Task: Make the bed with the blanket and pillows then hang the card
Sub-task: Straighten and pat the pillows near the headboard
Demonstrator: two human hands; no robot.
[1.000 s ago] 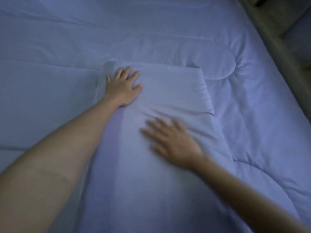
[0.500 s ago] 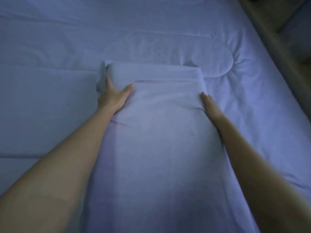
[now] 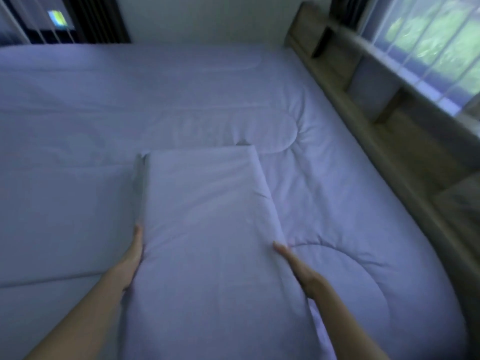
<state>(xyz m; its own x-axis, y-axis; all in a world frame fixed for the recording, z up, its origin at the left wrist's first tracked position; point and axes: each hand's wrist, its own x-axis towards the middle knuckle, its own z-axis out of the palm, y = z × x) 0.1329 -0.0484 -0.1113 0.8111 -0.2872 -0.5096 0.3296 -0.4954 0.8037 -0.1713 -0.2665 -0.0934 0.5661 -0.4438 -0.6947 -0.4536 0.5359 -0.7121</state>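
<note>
On the pale blue quilted bed (image 3: 337, 203), your left hand (image 3: 133, 258) and right hand (image 3: 298, 268), fingers flat and unclenched, press opposite edges of the folded pale blue blanket (image 3: 207, 216) between them.

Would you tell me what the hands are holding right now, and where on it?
The folded blanket: left hand flat against its left edge, right hand against its right edge. Whether the fingers curl under cannot be told.

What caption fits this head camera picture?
Left hand and right hand press flat against both sides of a folded blanket.

One folded blanket (image 3: 205, 203), two hands: left (image 3: 133, 258), right (image 3: 298, 268).
</note>
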